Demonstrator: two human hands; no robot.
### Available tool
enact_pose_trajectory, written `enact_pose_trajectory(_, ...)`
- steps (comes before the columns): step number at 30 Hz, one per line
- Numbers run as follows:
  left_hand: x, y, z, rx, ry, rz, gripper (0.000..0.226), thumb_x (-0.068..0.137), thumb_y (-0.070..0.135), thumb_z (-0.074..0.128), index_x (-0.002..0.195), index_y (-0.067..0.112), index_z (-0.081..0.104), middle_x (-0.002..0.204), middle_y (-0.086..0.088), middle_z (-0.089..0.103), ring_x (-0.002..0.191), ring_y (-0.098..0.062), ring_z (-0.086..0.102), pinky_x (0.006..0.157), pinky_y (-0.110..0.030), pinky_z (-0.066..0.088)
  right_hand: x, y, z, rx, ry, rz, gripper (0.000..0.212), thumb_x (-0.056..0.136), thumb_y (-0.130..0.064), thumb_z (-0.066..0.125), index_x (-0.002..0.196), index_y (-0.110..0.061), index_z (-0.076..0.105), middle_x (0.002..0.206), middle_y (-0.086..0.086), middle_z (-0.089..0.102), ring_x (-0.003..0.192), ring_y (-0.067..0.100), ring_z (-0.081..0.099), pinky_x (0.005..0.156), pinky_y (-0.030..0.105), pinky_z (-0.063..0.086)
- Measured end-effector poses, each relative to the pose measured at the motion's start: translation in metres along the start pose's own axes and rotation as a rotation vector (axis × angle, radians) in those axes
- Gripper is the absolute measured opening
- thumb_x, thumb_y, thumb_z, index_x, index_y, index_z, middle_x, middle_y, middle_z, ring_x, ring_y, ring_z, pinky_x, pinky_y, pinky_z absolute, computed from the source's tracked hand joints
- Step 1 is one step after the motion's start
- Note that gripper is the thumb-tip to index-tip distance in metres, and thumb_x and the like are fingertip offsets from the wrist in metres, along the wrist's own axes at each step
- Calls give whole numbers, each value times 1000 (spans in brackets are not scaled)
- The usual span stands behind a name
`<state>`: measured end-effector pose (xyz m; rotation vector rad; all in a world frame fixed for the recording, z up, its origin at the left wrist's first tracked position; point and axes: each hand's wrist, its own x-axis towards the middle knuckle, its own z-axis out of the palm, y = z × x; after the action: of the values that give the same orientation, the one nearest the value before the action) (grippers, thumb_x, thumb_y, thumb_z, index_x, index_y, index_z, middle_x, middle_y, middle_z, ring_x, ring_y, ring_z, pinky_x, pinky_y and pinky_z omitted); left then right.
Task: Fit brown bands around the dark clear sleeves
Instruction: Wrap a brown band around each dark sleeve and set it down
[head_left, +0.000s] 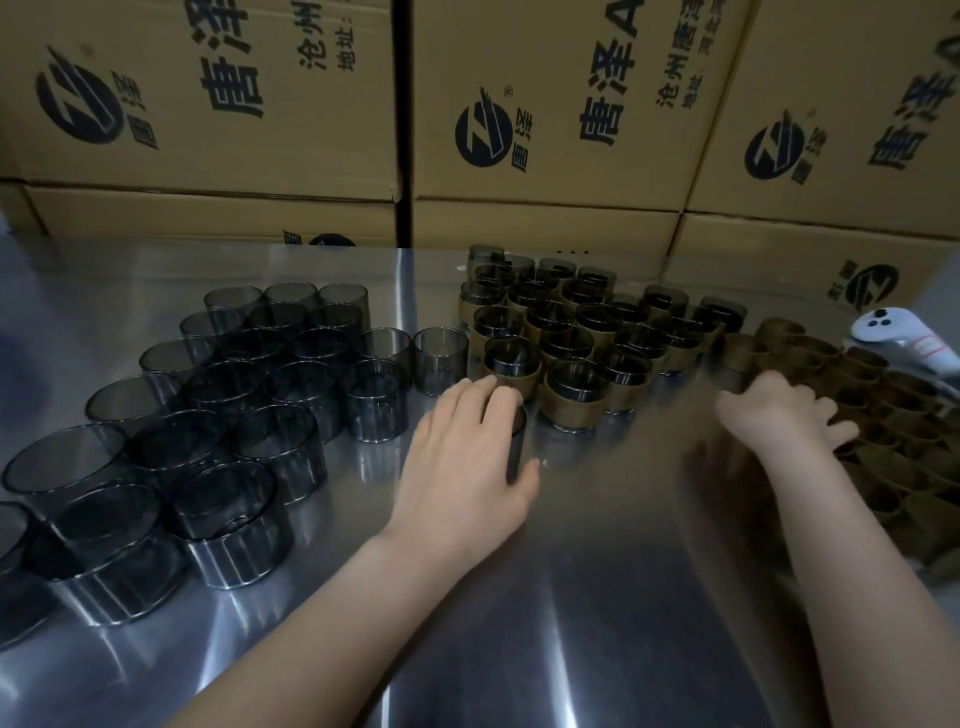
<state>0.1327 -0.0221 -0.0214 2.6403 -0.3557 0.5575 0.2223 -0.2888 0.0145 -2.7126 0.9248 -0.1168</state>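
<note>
Gripping dark clear cylindrical sleeve in left hand, middle of metal desk; blurred right hand over brown bands, grasp untellable.

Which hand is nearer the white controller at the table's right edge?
Right. The right hand reaches into brown bands near the controller; the left hand grips a sleeve mid-table.

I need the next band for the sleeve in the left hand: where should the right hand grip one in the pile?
Probably pinch the top rim of a band at the left edge of the pile, coming from above, one finger inside. They stand open end up, packed close, so their sides are blocked.
</note>
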Motion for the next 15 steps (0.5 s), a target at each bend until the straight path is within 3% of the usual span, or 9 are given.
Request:
enact_pose_trajectory(4, 1, -4, 3, -3, -26, 26, 63, 90, 31, 61, 148, 27, 36, 154, 1, 34, 147, -20, 21, 118, -37, 28, 0, 0, 1, -9, 39, -31, 36, 95, -34, 52, 121, -10, 58, 137, 22, 45, 133, 41, 32, 112, 52, 20)
enact_pose_trajectory(8, 2, -7, 7, -36, -9, 45, 59, 91, 20, 59, 146, 29, 41, 153, -2, 34, 144, -21, 19, 112, -38, 33, -1, -2, 3, 0, 78, -64, 22, 93, -22, 56, 111, -12, 63, 127, 21, 51, 129, 40, 35, 111, 51, 21)
enact_pose_trajectory(12, 2, -9, 11, -57, 3, 60, 57, 94, 19, 58, 147, 31, 42, 154, -4, 32, 145, -21, 17, 111, -39, 34, -2, -6, 6, 49, 113, -99, 15, 90, -12, 56, 100, -13, 67, 102, 14, 52, 125, 38, 37, 106, 49, 21)
enact_pose_trajectory(15, 3, -9, 14, -119, 34, 66, 54, 98, 21, 56, 148, 34, 41, 155, -4, 33, 145, -20, 17, 112, -37, 31, -6, -8, 7, 107, 154, -157, 17, 90, -6, 56, 96, -14, 69, 92, 9, 57, 108, 36, 48, 101, 46, 25)
